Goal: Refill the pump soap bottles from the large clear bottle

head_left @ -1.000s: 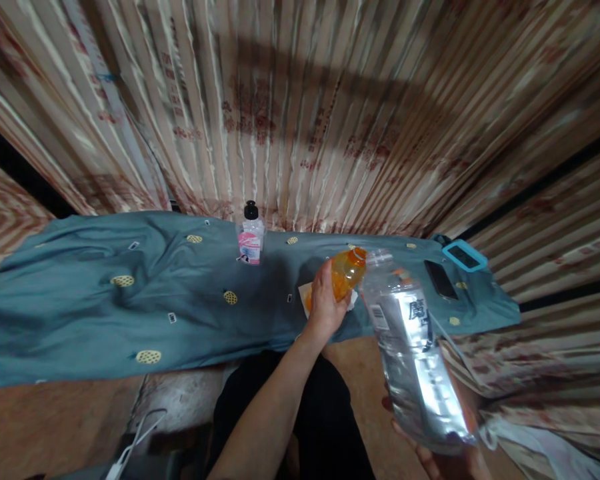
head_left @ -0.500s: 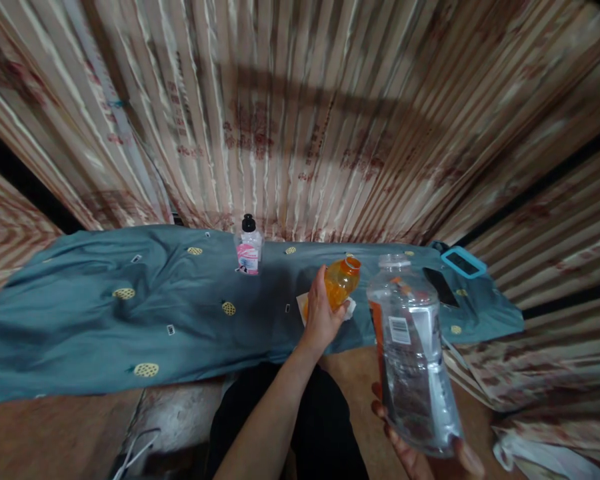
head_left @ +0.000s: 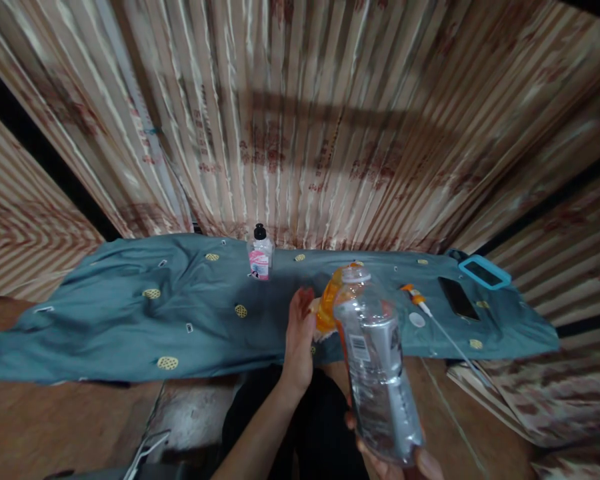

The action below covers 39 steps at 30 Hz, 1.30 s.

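My right hand point(head_left: 387, 460) grips a large clear plastic bottle point(head_left: 380, 367) low down, near its base. The bottle is uncapped, leans to the left and carries a barcode label. Behind its neck is an orange see-through bottle point(head_left: 327, 303), partly hidden by the clear one. Close against the orange bottle's left side, my left hand point(head_left: 300, 333) is open with its fingers raised; whether it still touches the bottle is hard to see. A whitish piece like a tissue point(head_left: 323, 335) shows at the orange bottle's foot.
On the teal pineapple-print cloth point(head_left: 215, 347) stand a pink-labelled bottle with a black cap point(head_left: 261, 255), an orange-and-white pump top with a long tube point(head_left: 420, 301), a white disc point(head_left: 417, 320), a dark phone point(head_left: 459, 298) and a blue-framed object point(head_left: 485, 272). A striped curtain point(head_left: 300, 133) hangs behind.
My left hand has loosened from the orange bottle and moved down-left. My right hand has brought the clear bottle leftward, in front of the orange one. The pump top has come into sight.
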Motion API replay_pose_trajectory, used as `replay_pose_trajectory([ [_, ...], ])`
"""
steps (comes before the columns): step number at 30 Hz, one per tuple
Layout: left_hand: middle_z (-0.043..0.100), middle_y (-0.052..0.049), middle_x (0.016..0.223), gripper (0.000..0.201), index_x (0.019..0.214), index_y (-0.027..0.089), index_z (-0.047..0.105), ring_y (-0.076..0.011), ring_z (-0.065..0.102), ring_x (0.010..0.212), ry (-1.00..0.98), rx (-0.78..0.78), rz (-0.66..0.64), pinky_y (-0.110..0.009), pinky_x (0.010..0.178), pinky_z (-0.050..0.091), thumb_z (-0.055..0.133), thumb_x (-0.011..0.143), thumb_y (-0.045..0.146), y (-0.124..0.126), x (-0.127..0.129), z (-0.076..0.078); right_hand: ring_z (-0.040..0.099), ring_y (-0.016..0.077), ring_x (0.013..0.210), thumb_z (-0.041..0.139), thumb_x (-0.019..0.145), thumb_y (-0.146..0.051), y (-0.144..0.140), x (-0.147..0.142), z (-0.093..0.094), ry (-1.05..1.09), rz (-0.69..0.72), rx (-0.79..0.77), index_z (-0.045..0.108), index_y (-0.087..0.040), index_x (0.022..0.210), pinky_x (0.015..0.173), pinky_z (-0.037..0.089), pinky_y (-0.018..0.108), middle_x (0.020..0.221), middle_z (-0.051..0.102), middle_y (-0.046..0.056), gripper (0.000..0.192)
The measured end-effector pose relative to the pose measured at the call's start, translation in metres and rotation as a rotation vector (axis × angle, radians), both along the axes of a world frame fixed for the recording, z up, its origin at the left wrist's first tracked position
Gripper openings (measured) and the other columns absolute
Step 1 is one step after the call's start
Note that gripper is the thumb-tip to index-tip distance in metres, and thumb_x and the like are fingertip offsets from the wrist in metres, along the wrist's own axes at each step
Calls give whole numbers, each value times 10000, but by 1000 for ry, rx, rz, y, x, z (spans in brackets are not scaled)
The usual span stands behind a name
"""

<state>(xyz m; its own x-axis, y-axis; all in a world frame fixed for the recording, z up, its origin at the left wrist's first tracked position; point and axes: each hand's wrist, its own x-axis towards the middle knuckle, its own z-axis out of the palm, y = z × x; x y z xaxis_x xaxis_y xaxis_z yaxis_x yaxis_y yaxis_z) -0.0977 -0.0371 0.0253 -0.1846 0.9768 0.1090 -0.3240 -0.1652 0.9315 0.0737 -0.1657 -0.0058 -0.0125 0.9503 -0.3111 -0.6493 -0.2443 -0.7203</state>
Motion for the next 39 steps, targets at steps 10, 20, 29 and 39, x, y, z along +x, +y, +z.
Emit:
replay_pose_trajectory([
  [10,751,-54,1066,687,1181,210,582,-220,728,923,-74,-169,-8,-356,857,600,876,601,432,-33,-34,5,705,349,1110,914,590,-380,61,-66,-21,-8,260,36,682,-283,1278,970,544,512,1133,780,58,732],
  [20,712,-16,1012,694,1057,218,544,-225,698,906,259,-130,326,-395,902,558,891,469,345,30,-88,-6,740,265,1053,884,753,-391,81,-80,-16,-235,214,84,632,-310,1315,839,585,390,1183,758,56,622],
  [29,668,-101,1173,730,1193,202,521,-306,654,1121,614,-152,470,-470,1006,520,851,555,330,68,-113,-29,759,281,1006,843,775,-521,38,-2,-31,-421,2,-72,706,-278,1208,864,569,429,1150,778,106,515],
  [39,288,-230,1633,1263,1552,149,186,-363,281,1546,569,-112,508,-508,1289,250,913,538,342,45,-111,-47,776,313,950,914,602,-609,40,4,-38,-570,-37,-120,719,-213,1102,821,619,424,1062,799,117,667],
])
